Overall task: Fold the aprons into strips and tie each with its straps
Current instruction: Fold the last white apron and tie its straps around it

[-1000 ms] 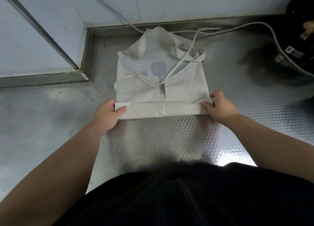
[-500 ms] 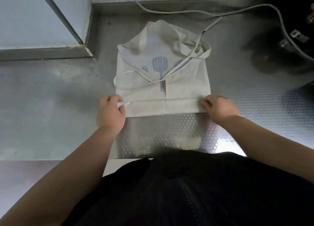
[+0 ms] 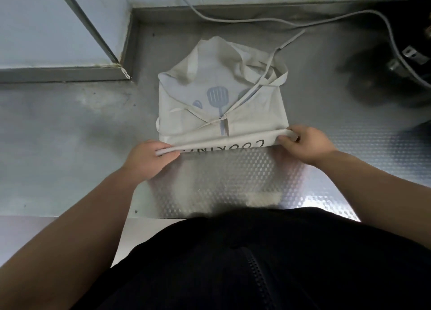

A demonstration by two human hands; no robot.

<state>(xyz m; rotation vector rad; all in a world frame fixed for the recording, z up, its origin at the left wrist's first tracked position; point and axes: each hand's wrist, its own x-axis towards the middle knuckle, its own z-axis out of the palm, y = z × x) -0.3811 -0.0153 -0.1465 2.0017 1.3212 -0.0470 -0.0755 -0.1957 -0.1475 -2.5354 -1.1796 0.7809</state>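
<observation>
Across the middle of the steel bench (image 3: 70, 146), below pale wall panels (image 3: 35, 18), the cream apron (image 3: 221, 120) is lying flat with its bib pointing toward the back edge. Its rolled near hem is running left to right, the left hand (image 3: 149, 160) pinching one end and the right hand (image 3: 305, 144) gripping the other with curled fingers. One strap (image 3: 289, 40) is trailing toward the back right corner, near a grey cable (image 3: 256, 21) and a dark object (image 3: 415, 15).

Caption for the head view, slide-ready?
Left hand and right hand pinch both ends of the near folded edge of a cream apron on a steel counter.
</observation>
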